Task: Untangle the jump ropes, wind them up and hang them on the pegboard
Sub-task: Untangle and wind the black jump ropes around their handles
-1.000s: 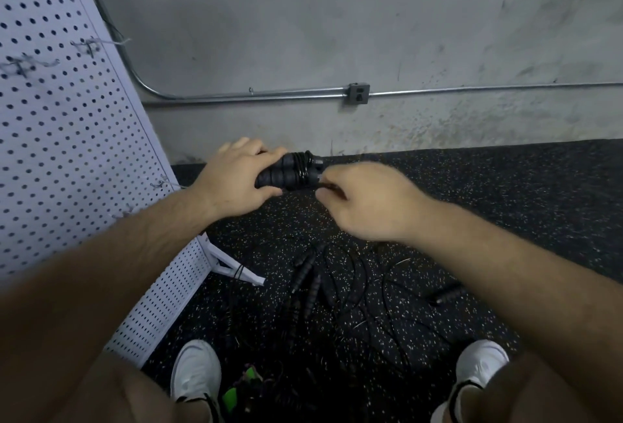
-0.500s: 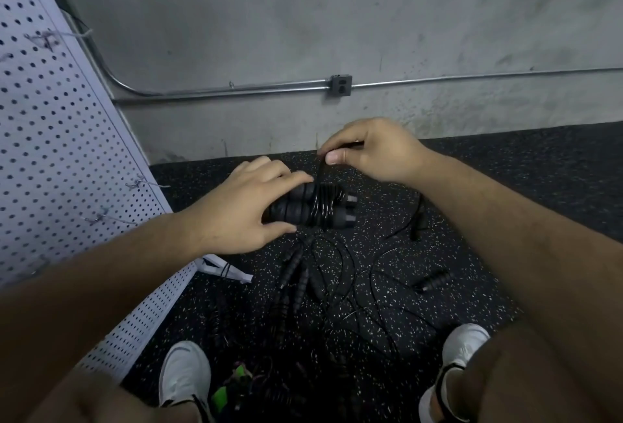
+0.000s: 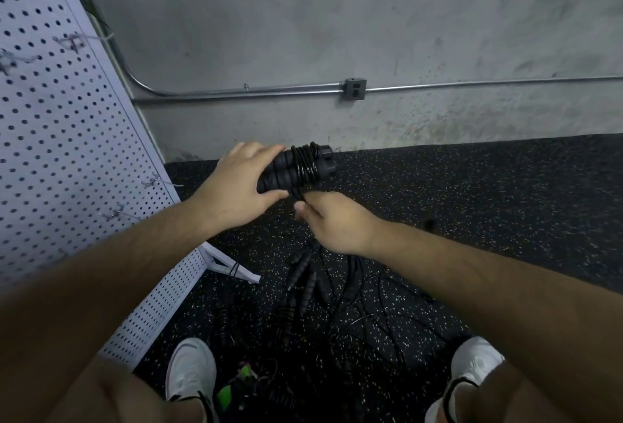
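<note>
The person wears white sneakers. The left shoe point(image 3: 190, 368) and the right shoe point(image 3: 475, 362) each have a smooth, rounded toe and black trim at the ankle opening. Tan cloth point(image 3: 101, 395) covers the legs at the bottom edge of the view. Both forearms are bare down to the left hand point(image 3: 236, 193) and the right hand point(image 3: 337, 223).

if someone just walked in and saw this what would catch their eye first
First, the two hands at centre: the left hand grips a pair of black jump rope handles wound with cord, and the right hand pinches the loose cord just below them. Next, the tangle of black ropes on the floor underneath, and the white pegboard along the left.
</note>
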